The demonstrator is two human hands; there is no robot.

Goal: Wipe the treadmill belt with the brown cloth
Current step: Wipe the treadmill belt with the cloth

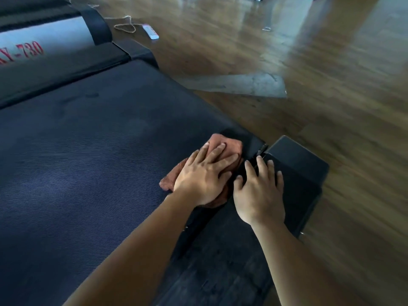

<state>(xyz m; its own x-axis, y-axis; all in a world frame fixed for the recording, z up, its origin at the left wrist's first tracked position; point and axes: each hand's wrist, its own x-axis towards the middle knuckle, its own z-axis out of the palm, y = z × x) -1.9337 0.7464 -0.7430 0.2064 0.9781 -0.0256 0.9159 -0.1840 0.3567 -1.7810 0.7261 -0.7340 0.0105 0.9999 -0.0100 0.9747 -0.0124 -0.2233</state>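
On the wood floor, the ribbed belt fills the left of the view. Along its right edge runs the black rail, where the right hand rests flat, fingers spread and holding nothing. The left hand presses the cloth onto the belt just beside the rail, fingers straight. A cord lies well apart on the floor.
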